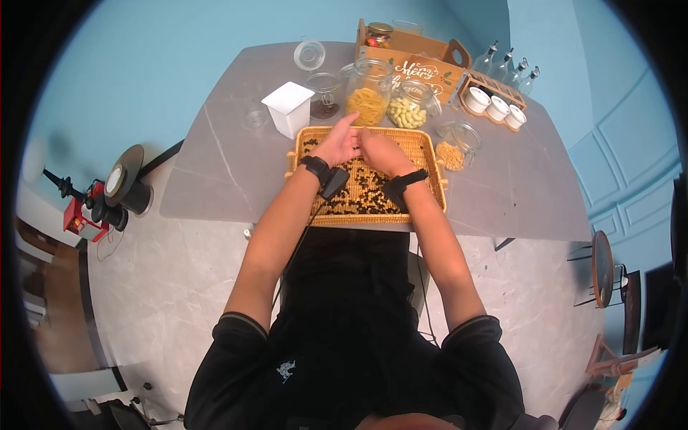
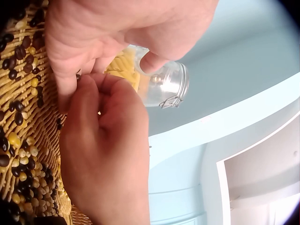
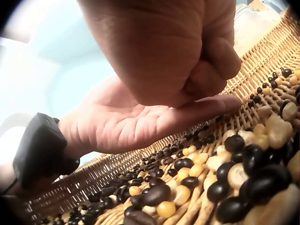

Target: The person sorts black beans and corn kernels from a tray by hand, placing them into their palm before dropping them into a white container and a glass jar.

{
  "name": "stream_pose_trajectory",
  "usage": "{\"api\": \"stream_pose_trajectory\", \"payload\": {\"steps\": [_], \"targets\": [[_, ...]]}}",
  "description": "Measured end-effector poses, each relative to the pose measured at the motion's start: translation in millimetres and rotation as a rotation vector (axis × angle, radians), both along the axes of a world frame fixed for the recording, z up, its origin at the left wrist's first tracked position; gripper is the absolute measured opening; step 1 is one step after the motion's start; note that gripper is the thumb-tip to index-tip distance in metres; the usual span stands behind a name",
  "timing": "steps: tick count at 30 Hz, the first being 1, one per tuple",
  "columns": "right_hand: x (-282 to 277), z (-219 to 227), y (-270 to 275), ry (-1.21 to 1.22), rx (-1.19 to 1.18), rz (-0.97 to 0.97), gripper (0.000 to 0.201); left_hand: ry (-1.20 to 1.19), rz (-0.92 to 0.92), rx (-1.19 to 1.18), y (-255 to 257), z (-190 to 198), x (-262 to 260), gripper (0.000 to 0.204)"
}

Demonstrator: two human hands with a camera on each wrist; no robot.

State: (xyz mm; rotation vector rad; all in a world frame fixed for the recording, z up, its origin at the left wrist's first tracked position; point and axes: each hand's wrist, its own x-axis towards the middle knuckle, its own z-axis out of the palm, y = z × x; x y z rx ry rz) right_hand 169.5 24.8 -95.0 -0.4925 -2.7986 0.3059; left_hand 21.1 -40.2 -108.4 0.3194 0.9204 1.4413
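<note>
A wicker basket [image 1: 373,219] lies at the table's near edge, strewn with black beans [image 3: 253,158], dark brown beans, yellow kernels [image 3: 166,209] and pale ones. Over its far part my left hand [image 1: 335,148] is held palm up, its fingers extended. My right hand [image 1: 385,153] comes in from the other side with curled fingers, and its fingertips meet the left palm. In the left wrist view a small dark bean [image 2: 78,75] shows at the right hand's pinching fingertips [image 2: 86,86]. The inside of the right hand is mostly hidden.
Beyond the basket stand a white container [image 1: 292,111], a jar of pasta [image 1: 367,106], a jar of pale green curved pieces [image 1: 407,115] and a dark-filled jar [image 1: 325,109]. A jar of yellow kernels [image 1: 450,155] lies right. Behind are a wooden crate [image 1: 390,61] and white cups [image 1: 498,108].
</note>
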Motion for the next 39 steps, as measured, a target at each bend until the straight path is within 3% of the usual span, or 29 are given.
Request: {"api": "stream_pose_trajectory", "payload": {"steps": [3,6,9,12,15,19,22,24,27,32,36,39], "targets": [[-1,-6,8,0.033,-0.065,0.039,0.02,-0.023,-0.02,0.012,1,0,-2,0.069],[0,-15,18,0.263,-0.3,0.07,0.022,-0.048,-0.028,0.045,-2,4,-1,0.069],[0,-7,32,0.299,-0.906,-0.005,0.018,-0.068,-0.042,0.089,-5,7,0,0.067],[8,14,30,0.359,-1.635,0.155,0.016,-0.083,-0.018,0.101,-1,2,0,0.063],[0,24,24,0.412,-1.822,0.173,0.022,-0.092,0.002,0.136,-1,-2,-3,0.056],[-26,70,9,0.325,-1.561,0.057,0.027,-0.046,0.051,0.231,-6,0,-2,0.047],[-67,105,11,0.246,-1.408,0.126,0.031,-0.026,0.066,0.247,-5,-7,-5,0.045],[-102,117,17,0.261,-1.063,-0.006,0.03,-0.064,0.154,0.168,0,-7,-3,0.048],[-157,115,43,0.268,-0.776,-0.113,0.033,-0.054,0.148,0.166,2,-9,-3,0.052],[-178,123,49,0.373,-0.681,-0.232,0.033,-0.096,0.147,0.141,0,-4,-1,0.056],[-141,119,47,0.55,-0.838,-0.146,0.03,-0.131,0.102,0.212,0,-9,-5,0.055],[-99,99,34,0.598,-0.811,-0.13,0.029,-0.129,0.112,0.173,1,-6,-3,0.06]]}}
